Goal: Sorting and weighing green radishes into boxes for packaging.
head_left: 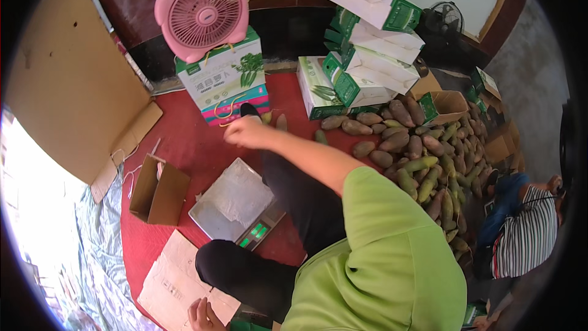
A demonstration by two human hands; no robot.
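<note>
My right hand (245,133) reaches across to the far left with its fingers closed. It is just in front of a pink and blue carton (236,107) with a yellow cord handle; anything in the fingers is hidden. At the lower edge, the fingers of my left hand (205,315) are curled near a flat cardboard sheet (174,279), and what they hold, if anything, I cannot make out. Between my legs and an open brown cardboard box (160,190) lies a digital scale (229,199) with a metal plate and a lit green display.
A pink fan (202,15) stands on a green-white carton (223,67). White and green cartons (386,40) are stacked at the back, beside a heap of green and brownish root vegetables (422,165). A person in a striped shirt (527,239) is at the right. Tall cardboard (67,67) leans left.
</note>
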